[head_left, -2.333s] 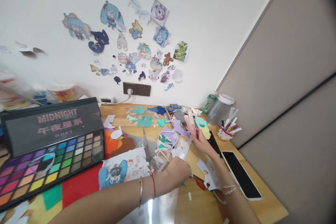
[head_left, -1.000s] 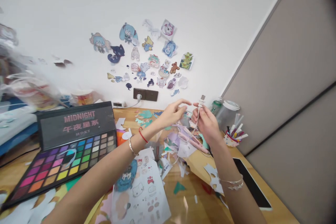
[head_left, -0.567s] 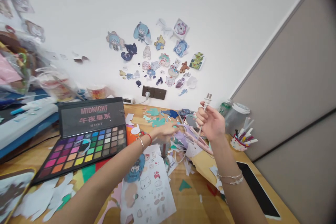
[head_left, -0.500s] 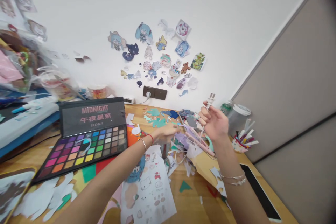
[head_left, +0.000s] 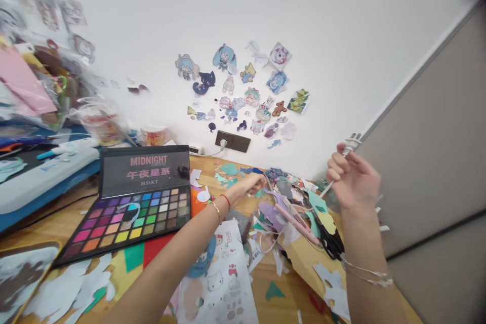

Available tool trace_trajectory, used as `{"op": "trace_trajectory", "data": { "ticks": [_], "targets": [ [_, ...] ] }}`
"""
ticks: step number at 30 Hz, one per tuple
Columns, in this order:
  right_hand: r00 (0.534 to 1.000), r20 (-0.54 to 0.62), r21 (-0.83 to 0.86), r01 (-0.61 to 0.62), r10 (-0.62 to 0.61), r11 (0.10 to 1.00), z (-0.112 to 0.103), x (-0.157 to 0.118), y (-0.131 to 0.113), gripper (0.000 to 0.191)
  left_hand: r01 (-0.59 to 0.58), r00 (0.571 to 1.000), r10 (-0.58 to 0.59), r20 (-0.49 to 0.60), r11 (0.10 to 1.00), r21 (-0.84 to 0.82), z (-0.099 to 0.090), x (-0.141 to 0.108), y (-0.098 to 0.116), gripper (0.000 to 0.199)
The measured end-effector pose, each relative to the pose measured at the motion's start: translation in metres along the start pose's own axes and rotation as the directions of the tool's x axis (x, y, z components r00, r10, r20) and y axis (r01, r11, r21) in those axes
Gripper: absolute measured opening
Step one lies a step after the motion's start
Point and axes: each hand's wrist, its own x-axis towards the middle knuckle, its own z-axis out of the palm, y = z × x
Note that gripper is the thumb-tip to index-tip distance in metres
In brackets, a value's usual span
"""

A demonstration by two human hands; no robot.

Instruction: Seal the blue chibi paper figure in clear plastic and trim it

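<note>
My right hand (head_left: 353,177) is raised at the right, closed around a white power plug (head_left: 352,145) with its prongs pointing up. From below that fist a pale cord (head_left: 326,190) runs down toward the paper heap. Over the back of the desk my left hand (head_left: 253,184) reaches out with curled fingers; what they hold, if anything, is not clear. Purple paper scraps (head_left: 269,216) lie just right of it. A long pink, rod-like tool (head_left: 296,223) rests among them, beside a looped cord. Black handles (head_left: 331,243) show partly behind my right wrist.
An open eyeshadow palette (head_left: 144,174) stands at the left. A printed sheet (head_left: 228,283) lies in front, with white paper cutouts (head_left: 56,288) at lower left. The wall has a dark socket plate (head_left: 239,143) with one plug in it. A grey partition (head_left: 436,162) bounds the right side.
My right hand has moved right with the plug, away from the pink tool. My left hand's fingers have curled more, and it sits slightly farther back. The view has shifted a little.
</note>
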Motion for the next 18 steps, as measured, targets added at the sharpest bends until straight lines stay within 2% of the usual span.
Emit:
{"op": "trace_trajectory", "data": {
  "ticks": [2,4,7,10,12,15,18],
  "targets": [
    [1.0,-0.022,-0.175,-0.025,0.021,0.984,0.003,0.01,0.001,0.016,0.03,0.999,-0.033,-0.022,0.991,-0.129,-0.02,-0.002,0.007,0.032],
    [0.997,-0.037,-0.344,-0.079,0.071,0.936,0.009,0.025,0.017,0.026,0.024,0.998,-0.039,-0.055,0.966,-0.258,-0.041,-0.01,0.012,0.031],
    [0.989,-0.049,-0.501,-0.146,0.14,0.853,0.024,0.059,0.065,0.038,-0.067,0.991,0.011,-0.13,0.901,-0.429,-0.069,-0.036,0.017,0.028],
    [0.975,-0.085,-0.691,-0.206,0.205,0.693,0.041,0.099,0.122,0.026,-0.203,0.972,0.097,-0.213,0.804,-0.56,-0.087,-0.071,0.018,0.024],
    [0.97,-0.096,-0.79,-0.211,0.225,0.576,0.054,0.12,0.155,0.025,-0.271,0.958,0.145,-0.246,0.734,-0.623,-0.095,-0.092,0.021,0.029],
    [0.969,-0.104,-0.888,-0.191,0.222,0.419,0.073,0.139,0.196,0.03,-0.27,0.962,0.164,-0.216,0.672,-0.69,-0.106,-0.114,0.033,0.03],
    [0.97,-0.113,-0.94,-0.175,0.217,0.291,0.091,0.147,0.228,0.031,-0.171,0.985,0.138,-0.104,0.667,-0.725,-0.116,-0.125,0.052,0.023]
  ]
}}
